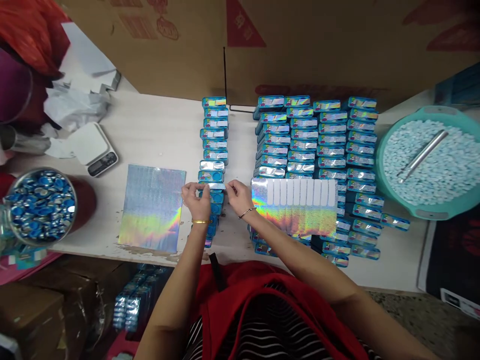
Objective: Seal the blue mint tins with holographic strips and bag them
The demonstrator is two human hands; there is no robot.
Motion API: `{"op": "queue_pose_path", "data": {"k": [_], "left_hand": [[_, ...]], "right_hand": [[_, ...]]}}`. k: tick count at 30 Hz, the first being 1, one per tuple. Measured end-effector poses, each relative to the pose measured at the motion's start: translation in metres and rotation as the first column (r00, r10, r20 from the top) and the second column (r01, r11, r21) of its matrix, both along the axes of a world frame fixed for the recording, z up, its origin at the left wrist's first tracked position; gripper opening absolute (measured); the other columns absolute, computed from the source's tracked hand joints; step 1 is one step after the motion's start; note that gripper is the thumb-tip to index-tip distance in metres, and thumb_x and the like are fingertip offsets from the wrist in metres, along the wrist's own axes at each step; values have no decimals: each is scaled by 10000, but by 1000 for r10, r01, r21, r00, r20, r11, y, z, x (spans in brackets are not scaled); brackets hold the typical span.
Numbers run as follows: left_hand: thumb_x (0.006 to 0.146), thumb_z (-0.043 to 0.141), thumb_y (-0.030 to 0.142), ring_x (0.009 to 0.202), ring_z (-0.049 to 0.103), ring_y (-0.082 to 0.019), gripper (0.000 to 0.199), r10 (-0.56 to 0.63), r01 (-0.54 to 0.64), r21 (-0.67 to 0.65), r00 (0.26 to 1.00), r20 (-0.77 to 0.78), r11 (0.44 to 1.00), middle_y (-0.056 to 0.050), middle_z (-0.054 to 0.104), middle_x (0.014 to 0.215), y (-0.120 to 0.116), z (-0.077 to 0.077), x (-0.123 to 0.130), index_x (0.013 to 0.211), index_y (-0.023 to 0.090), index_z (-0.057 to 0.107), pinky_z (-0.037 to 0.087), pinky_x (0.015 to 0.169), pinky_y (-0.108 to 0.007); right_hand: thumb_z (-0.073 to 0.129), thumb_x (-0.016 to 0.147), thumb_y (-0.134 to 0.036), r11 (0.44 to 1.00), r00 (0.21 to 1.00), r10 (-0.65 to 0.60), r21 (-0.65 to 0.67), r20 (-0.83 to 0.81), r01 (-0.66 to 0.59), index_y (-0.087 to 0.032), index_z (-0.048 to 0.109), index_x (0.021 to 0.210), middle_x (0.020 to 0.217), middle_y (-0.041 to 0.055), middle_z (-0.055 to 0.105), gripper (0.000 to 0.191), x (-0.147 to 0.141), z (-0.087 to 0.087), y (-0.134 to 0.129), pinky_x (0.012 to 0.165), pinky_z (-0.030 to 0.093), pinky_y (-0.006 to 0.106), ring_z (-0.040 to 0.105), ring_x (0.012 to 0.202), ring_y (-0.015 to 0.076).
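As both hands [197,201] [239,199] pinch closed, strip [216,186] between

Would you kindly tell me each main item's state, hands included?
Left hand, pinching one end of the shiny strip.
Right hand, pinching the other end.
Middle tins, in a column, upper ones labelled.
Sheet at right, showing white gaps.
Sheet at left, flat, no white gaps visible.
Teal basin, holding pale tablets, metal tube on top.
Round container, full of caps.
Scale, display unreadable.
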State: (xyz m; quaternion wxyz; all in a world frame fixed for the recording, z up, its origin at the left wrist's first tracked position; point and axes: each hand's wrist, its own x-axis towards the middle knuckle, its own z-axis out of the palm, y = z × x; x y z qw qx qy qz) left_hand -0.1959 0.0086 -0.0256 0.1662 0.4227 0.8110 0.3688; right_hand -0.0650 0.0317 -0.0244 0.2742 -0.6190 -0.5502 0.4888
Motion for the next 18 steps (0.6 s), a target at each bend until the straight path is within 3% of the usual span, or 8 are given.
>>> {"op": "queue_pose_path", "data": {"k": [8, 15, 18], "left_hand": [[756, 673, 263, 1074, 502, -245, 109, 22, -23, -25, 999, -32, 999, -43, 522, 962, 25, 1, 2, 710, 213, 587, 341, 1014, -447], [724, 700, 261, 1064, 499, -281, 135, 57, -66, -144, 996, -70, 987, -62, 523, 1003, 31, -7, 6, 719, 203, 578, 320, 997, -507], [668, 746, 299, 1030, 504, -263, 300, 93, -100, -126, 994, -59, 987, -68, 518, 1035, 31, -13, 2, 874, 208, 548, 376, 949, -466]], "right_hand": [[440, 866, -314, 1000, 997, -13, 15, 75, 12, -237, 413, 673, 645, -7, 509, 210, -1, -1, 23, 647, 393, 276, 496, 689, 168], [452, 852, -273, 998, 999, -7, -62, 49, 10, -229, 459, 673, 655, -2, 530, 184, -5, -20, 31, 684, 412, 280, 509, 713, 175], [474, 850, -291, 989, 999, -48, -137, 7, 49, -203, 562, 794, 681, -1, 543, 136, -8, -29, 28, 682, 431, 287, 514, 696, 174]]}}
